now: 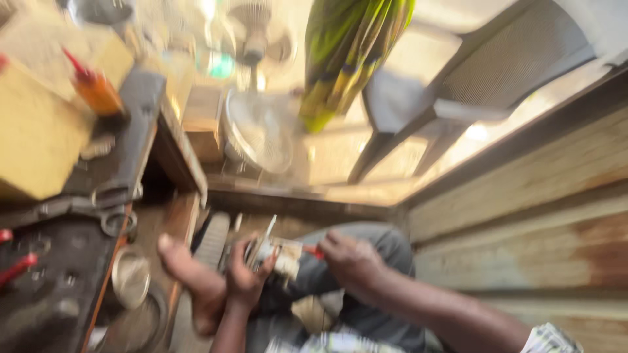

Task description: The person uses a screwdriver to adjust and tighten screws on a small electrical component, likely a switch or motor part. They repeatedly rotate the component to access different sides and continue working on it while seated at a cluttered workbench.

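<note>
1. Counter [39,274]: a dark, cluttered surface at far left carrying scissors [114,206], a yellow block [36,137] and an orange bottle [98,91]; a round metal tin [129,278] sits just beside its edge.
2. Bare foot [190,274]: rests near the tin, left of the hands.
3. Left hand [243,278]: fingers clamped around the small metal-and-white device [275,252], held above the lap.
4. Small device: blurred; judged rigid and light, with thin plates protruding, so best held by its body, not the plates.
5. Right hand [350,258]: fingers closed on a red-handled tool [313,250] touching the device.
6. Wooden wall [523,216]: at right, beneath a chair [471,85].
</note>
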